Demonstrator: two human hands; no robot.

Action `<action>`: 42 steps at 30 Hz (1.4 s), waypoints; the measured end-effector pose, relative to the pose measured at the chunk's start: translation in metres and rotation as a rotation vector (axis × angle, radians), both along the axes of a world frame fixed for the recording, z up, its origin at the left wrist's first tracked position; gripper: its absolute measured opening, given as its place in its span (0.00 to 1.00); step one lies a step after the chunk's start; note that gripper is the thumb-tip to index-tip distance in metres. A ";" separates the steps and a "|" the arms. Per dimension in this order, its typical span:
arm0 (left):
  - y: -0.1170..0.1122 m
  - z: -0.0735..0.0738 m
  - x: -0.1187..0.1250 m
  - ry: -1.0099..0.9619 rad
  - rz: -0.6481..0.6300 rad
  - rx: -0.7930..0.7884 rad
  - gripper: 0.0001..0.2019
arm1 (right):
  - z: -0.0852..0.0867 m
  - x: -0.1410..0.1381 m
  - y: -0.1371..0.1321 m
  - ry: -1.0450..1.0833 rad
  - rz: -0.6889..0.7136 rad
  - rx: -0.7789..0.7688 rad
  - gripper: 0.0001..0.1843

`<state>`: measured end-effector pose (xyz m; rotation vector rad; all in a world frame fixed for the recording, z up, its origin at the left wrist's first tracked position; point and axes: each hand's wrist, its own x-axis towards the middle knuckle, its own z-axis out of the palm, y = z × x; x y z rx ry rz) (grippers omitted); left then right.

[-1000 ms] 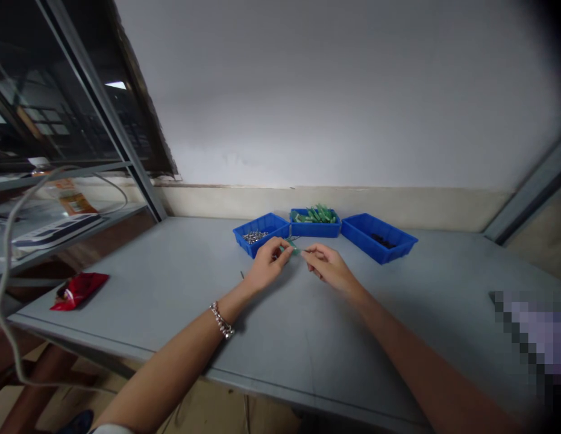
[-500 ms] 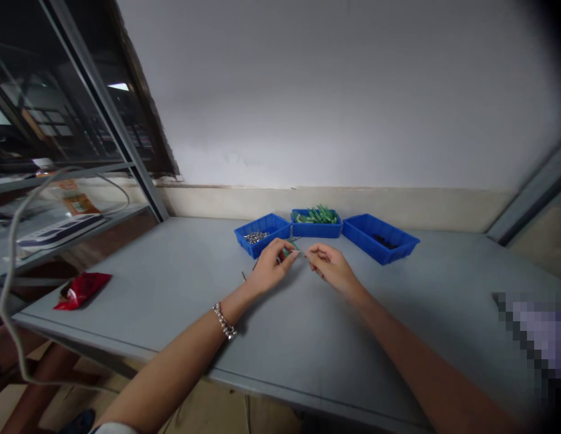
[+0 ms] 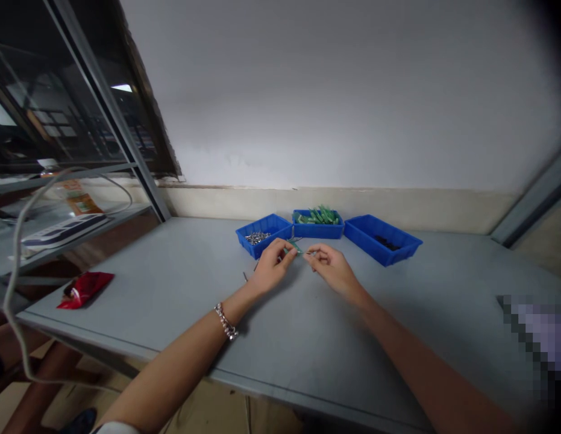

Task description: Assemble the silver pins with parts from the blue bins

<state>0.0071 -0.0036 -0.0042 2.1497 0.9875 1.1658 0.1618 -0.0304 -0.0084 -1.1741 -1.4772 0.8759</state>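
From my station I see the desk (image 3: 280,343) spread across the view. Near its far edge stand three blue trays: a right tray (image 3: 368,246), a left tray (image 3: 275,224) and, between them, a middle tray (image 3: 318,231). Short of that row, the left hand (image 3: 273,266) is drawn into a pinch, thumb to forefinger, while the right hand (image 3: 334,272) faces it, fingers curled; whether its fingertips close fully, and on what, I cannot tell. Towards the desk's near left corner lies a red packet (image 3: 85,289). Green pieces (image 3: 322,215) heap the middle tray, metal parts (image 3: 257,237) the near side of the left, dark parts (image 3: 387,243) the right. One green piece (image 3: 294,245) sits in the left hand's pinch, raised above the desk, its end pointing at the right fingertips.

I judge the step to be fine two-handed work on that end, perhaps fitting something small. The next move, I think, calls for a steady left grip and the right fingertips lined up squarely with it.
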 end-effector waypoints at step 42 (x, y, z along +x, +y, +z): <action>0.010 0.039 -0.046 0.795 0.564 0.200 0.11 | 0.006 0.001 -0.005 -0.068 -0.013 0.075 0.13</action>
